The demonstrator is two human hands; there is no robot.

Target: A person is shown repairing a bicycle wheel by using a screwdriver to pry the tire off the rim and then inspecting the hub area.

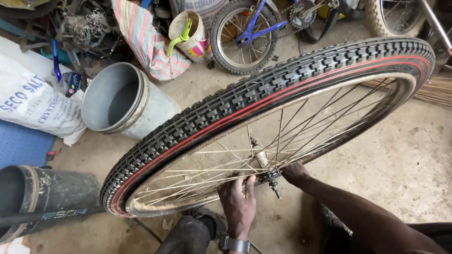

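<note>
A large bicycle wheel [263, 99] with a knobbly black tyre and a red stripe stands tilted in front of me, its metal rim and thin spokes dusty. My left hand [238, 202], with a grey wristwatch, reaches up through the spokes, and its fingers close on the hub [263, 162] at the axle. From the right comes my right hand [294, 171], pinching the other end of the axle [275, 186] at the threaded nut. The wheel's lower edge rests near my knee [188, 235].
A grey metal bucket [120, 101] lies tilted at left beside a white printed sack [33, 101]. A black cylinder [42, 197] lies at lower left. A small blue bicycle [249, 33], a paint tub [190, 35] and a striped bag [146, 42] stand behind. The floor is dusty concrete.
</note>
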